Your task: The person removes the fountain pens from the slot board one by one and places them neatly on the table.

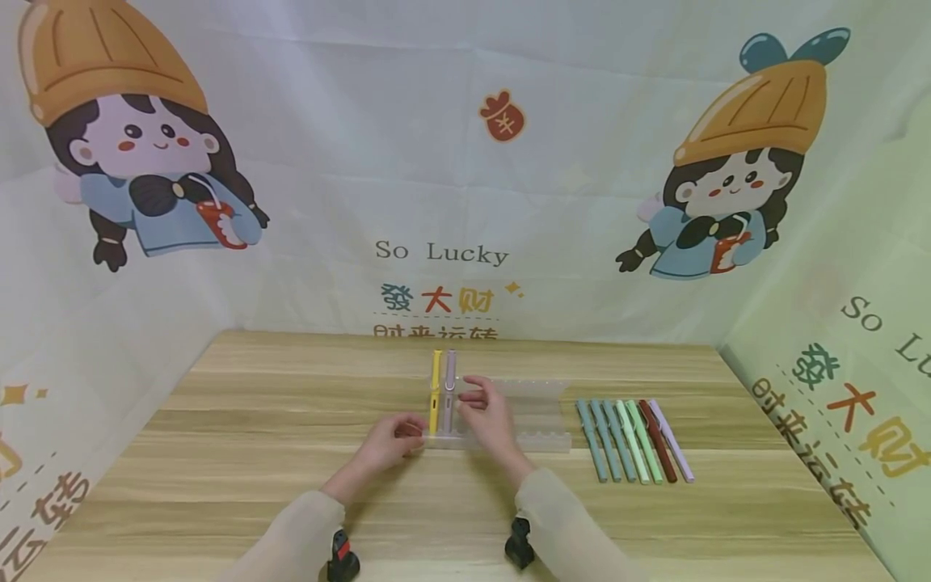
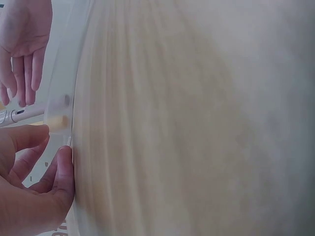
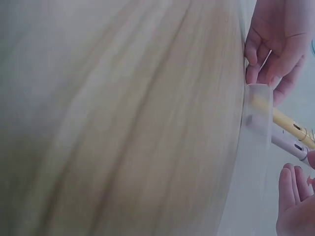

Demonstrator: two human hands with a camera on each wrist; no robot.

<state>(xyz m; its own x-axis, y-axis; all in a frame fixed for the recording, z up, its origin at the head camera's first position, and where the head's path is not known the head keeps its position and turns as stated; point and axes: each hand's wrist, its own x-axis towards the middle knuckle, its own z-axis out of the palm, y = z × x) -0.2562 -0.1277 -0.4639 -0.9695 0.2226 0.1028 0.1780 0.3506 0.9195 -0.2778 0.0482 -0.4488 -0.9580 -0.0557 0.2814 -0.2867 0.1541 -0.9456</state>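
Observation:
A clear plastic pen rack [image 1: 534,443] lies on the table in the head view, its front strip notched. At its left end, a yellow pen [image 1: 435,376] and a greyish-purple pen [image 1: 450,373] stand side by side, pointing away from me. My left hand [image 1: 393,440] holds the rack's front left corner between thumb and fingers, beside the yellow pen. Just right of the purple pen is my right hand [image 1: 489,412], fingertips close to its barrel and the other fingers fairly straight. In the right wrist view, the ends of both pens sit behind the rack's translucent front strip [image 3: 258,108].
Right of the rack lies a row of capped pens: several blue-grey ones [image 1: 602,440], a white one [image 1: 631,440], a light green one [image 1: 644,440], a dark red one [image 1: 658,440] and a lilac one [image 1: 672,440]. A printed cloth [image 1: 567,267] hangs behind the wooden table [image 1: 254,420].

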